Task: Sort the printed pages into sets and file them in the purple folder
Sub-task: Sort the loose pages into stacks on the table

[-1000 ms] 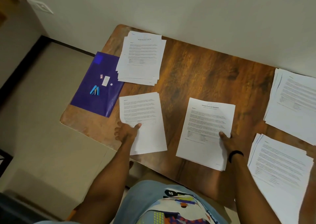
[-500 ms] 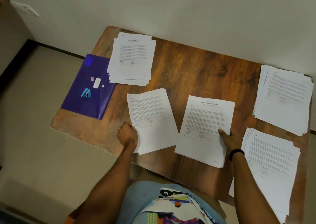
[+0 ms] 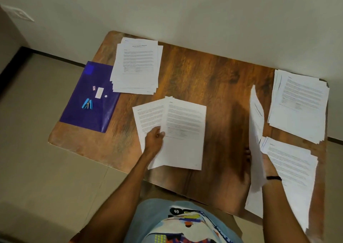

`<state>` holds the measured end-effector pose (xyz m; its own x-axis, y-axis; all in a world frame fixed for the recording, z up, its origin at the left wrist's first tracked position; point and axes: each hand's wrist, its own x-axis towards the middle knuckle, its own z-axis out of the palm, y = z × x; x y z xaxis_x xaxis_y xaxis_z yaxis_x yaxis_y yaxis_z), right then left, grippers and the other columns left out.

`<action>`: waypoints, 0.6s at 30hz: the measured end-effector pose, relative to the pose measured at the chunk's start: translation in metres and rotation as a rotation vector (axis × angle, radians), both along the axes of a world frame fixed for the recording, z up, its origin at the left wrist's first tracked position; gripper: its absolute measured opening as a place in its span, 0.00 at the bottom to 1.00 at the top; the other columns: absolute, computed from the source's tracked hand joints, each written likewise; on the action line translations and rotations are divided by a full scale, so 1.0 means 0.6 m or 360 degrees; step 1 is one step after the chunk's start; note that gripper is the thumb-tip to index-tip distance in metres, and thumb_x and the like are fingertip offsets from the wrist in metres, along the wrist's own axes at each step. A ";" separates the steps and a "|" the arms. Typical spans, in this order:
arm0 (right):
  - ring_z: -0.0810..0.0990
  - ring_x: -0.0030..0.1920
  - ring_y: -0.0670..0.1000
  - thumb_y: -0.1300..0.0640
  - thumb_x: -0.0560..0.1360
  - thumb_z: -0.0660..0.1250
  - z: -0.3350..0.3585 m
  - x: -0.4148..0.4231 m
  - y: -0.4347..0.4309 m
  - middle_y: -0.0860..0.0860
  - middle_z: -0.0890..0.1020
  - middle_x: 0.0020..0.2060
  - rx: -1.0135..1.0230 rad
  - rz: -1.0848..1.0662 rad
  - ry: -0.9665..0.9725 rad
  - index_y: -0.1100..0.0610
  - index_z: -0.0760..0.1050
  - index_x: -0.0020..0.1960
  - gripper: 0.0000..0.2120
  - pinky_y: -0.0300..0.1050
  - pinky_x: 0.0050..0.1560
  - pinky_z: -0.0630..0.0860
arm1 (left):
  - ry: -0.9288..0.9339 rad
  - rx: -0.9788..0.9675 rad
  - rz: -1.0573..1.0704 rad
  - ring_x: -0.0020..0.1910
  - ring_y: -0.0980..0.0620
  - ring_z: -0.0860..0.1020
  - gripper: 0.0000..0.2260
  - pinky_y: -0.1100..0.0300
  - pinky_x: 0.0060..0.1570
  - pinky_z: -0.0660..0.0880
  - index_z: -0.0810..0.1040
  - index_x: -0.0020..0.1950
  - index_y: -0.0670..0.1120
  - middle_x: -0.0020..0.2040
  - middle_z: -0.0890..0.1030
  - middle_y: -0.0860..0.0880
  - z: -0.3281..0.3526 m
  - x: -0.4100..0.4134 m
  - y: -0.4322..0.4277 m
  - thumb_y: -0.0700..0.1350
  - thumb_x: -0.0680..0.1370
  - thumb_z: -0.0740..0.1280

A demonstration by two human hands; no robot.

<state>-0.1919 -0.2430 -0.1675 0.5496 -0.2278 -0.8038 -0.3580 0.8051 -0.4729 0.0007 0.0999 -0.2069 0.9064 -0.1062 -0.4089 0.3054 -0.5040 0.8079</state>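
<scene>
fanned pages [image 3: 185,131] gripped in left hand [image 3: 155,140], sheet [image 3: 257,127] held on edge by right hand [image 3: 268,165]; purple folder [image 3: 89,103] lies leftward, nearer the left hand.

The wooden table [image 3: 213,86] holds a purple folder [image 3: 78,112] and a paper pile [image 3: 136,66] on the left. Two more piles [image 3: 298,105] lie on the right.

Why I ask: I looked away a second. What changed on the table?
The right hand lifted the titled pages off the table, tilted on edge, toward the right. The left hand slid its sheets rightward, gripping them; they now show as two overlapping sheets. The folder, stapler and other stacks stayed put.
</scene>
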 end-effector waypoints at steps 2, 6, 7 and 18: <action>0.86 0.35 0.46 0.55 0.80 0.63 -0.009 0.001 0.005 0.50 0.86 0.39 -0.0038 0.0037 0.0006 0.50 0.87 0.38 0.17 0.41 0.32 0.82 | 0.0086 0.0002 -0.0130 0.57 0.46 0.80 0.10 0.49 0.60 0.77 0.80 0.61 0.42 0.59 0.82 0.45 -0.007 -0.018 -0.039 0.41 0.81 0.65; 0.87 0.46 0.49 0.58 0.80 0.65 -0.023 -0.002 0.015 0.53 0.86 0.50 -0.0172 0.0046 0.0085 0.53 0.84 0.56 0.10 0.45 0.41 0.84 | 0.0255 0.0031 -0.0200 0.58 0.46 0.80 0.12 0.52 0.60 0.77 0.78 0.64 0.43 0.61 0.81 0.45 -0.017 -0.045 -0.102 0.44 0.82 0.64; 0.85 0.54 0.53 0.60 0.82 0.62 -0.039 -0.006 0.010 0.54 0.84 0.57 -0.0163 0.0086 0.0081 0.56 0.78 0.66 0.14 0.49 0.47 0.84 | 0.0282 0.0056 -0.0205 0.58 0.46 0.80 0.12 0.53 0.59 0.76 0.78 0.64 0.42 0.61 0.81 0.45 -0.019 -0.049 -0.113 0.44 0.82 0.64; 0.83 0.57 0.60 0.60 0.75 0.72 -0.054 0.007 0.013 0.58 0.83 0.59 -0.0458 0.0417 0.0283 0.57 0.78 0.63 0.17 0.59 0.58 0.79 | 0.0382 0.0219 -0.0353 0.55 0.45 0.81 0.09 0.57 0.51 0.75 0.78 0.57 0.43 0.57 0.82 0.44 -0.031 -0.056 -0.153 0.46 0.83 0.62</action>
<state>-0.1876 -0.2350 -0.1999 0.4776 -0.3278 -0.8151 -0.6291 0.5200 -0.5778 -0.0327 0.0081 -0.2254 0.7437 -0.2186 -0.6317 0.3494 -0.6785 0.6462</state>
